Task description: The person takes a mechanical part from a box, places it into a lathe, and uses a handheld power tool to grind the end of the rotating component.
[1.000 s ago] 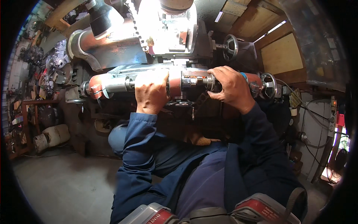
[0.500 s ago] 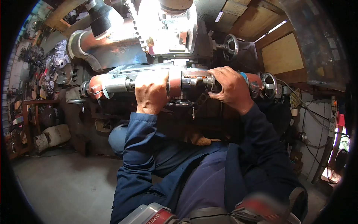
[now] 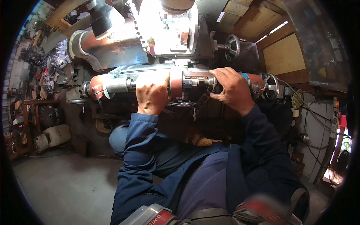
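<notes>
A long machine assembly with a metal shaft [image 3: 118,85] runs left to right before me. My left hand [image 3: 152,92] is closed over it, back of the hand up, just left of a red-brown metal block [image 3: 176,83]. Its fingers curl out of sight, so the exact part under them is hidden. On the block's other side, my right hand [image 3: 234,90] has thumb and fingers curved around a round metal collar [image 3: 212,82]. Between block and collar, a short bright spindle [image 3: 193,82] shows. A red-brown end housing [image 3: 256,83] stands right of that hand.
A chrome handwheel [image 3: 270,86] sits at the assembly's right end; another handwheel [image 3: 232,48] is farther back. A black lamp [image 3: 102,18] hangs upper left beside the glaring machine head. Cables [image 3: 318,112] run along the right wall. A pale canister [image 3: 54,138] lies on the left.
</notes>
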The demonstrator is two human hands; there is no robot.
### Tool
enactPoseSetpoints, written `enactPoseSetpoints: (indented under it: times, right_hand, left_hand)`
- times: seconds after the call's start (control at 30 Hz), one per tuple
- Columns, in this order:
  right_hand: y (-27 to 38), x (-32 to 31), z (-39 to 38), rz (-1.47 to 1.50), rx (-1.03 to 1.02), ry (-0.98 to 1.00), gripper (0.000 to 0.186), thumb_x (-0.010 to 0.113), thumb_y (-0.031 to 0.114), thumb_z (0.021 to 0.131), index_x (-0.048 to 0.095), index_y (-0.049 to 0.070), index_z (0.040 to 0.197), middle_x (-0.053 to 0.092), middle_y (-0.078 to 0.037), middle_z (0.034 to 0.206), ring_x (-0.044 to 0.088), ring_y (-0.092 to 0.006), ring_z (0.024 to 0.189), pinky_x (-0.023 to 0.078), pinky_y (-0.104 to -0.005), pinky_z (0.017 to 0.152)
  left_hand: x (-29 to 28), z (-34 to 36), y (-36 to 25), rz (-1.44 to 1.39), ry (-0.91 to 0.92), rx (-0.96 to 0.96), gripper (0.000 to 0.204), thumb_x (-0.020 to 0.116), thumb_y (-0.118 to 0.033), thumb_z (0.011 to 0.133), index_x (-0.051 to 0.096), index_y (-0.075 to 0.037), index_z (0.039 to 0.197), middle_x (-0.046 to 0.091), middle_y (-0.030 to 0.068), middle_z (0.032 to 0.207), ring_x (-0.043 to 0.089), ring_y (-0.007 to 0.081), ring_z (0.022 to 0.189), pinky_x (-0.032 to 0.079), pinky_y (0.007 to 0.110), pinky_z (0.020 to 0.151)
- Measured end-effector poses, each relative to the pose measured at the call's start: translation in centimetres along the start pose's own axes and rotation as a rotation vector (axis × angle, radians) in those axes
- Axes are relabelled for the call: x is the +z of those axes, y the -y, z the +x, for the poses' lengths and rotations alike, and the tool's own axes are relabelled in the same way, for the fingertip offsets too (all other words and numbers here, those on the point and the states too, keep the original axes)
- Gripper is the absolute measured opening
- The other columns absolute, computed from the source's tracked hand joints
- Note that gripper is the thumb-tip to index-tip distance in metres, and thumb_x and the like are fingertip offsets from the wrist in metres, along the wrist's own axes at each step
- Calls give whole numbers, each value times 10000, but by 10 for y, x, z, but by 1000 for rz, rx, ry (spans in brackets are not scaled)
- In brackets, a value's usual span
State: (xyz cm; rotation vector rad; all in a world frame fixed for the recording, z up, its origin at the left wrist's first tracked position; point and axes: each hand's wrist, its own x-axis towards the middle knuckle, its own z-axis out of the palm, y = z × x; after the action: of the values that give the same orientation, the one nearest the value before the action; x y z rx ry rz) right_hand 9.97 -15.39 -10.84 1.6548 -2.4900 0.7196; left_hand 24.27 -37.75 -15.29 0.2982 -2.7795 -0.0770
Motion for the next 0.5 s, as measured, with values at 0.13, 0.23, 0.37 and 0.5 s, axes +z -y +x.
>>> enactPoseSetpoints:
  times: [0.13, 0.23, 0.37, 0.5]
  right_hand:
    - [1, -1, 1, 7, 8, 7, 607, 848, 115, 575, 626, 17, 1132, 664, -140, 1078, 630, -317, 1012, 518, -390, 883]
    - [1, 0, 0, 5, 3, 3, 606, 847, 112, 576, 627, 16, 1133, 664, -140, 1075, 631, -315, 1011, 518, -389, 884]
    - [0, 0, 0, 6, 4, 1, 603, 849, 115, 580, 630, 13, 1132, 665, -140, 1073, 631, -312, 1009, 519, -386, 884]
    - [2, -1, 1, -4, 0, 2, 606, 853, 120, 579, 630, 13, 1132, 666, -138, 1073, 632, -311, 1008, 519, -385, 883]
  left_hand:
    - [-3, 0, -1, -7, -1, -2, 614, 850, -220, 503, 685, -129, 1087, 699, 91, 957, 668, 282, 856, 505, 399, 787]
    - [0, -1, 0, 14, 1, 0, 608, 849, -228, 505, 687, -128, 1083, 698, 93, 950, 665, 284, 855, 502, 400, 789]
    - [-1, 0, -1, -7, 8, -13, 601, 847, -236, 509, 688, -125, 1078, 696, 93, 945, 662, 284, 855, 500, 400, 789]
    - [-2, 0, -1, -6, -5, 6, 594, 846, -240, 513, 690, -122, 1073, 696, 94, 943, 662, 282, 859, 502, 402, 785]
